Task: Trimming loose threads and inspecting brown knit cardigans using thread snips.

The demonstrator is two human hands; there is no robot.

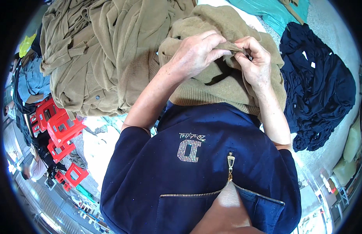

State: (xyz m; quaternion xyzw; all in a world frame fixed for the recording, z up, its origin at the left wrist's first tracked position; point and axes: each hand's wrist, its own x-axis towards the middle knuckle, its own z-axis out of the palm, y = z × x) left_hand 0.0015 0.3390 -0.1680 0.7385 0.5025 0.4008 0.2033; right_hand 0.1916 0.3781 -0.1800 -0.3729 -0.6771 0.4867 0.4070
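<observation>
A tan knitted sweater (224, 89) with a ribbed hem lies bunched in front of my body. My left hand (198, 52) pinches a narrow band of it between thumb and fingers. Close by on the right, my right hand (256, 60) is closed on the other end of that same band, thumb against fingertips. Something small and dark shows at the right fingertips; it is too small to make out. A dark opening in the knit shows below the hands.
A large heap of tan knitted garments (107, 50) lies to the left. Dark navy garments (315, 85) are piled at the right, and a green cloth (280, 13) lies at the far right. Red plastic stools (64, 128) stand beyond the left side. A person (35, 169) is at the far left.
</observation>
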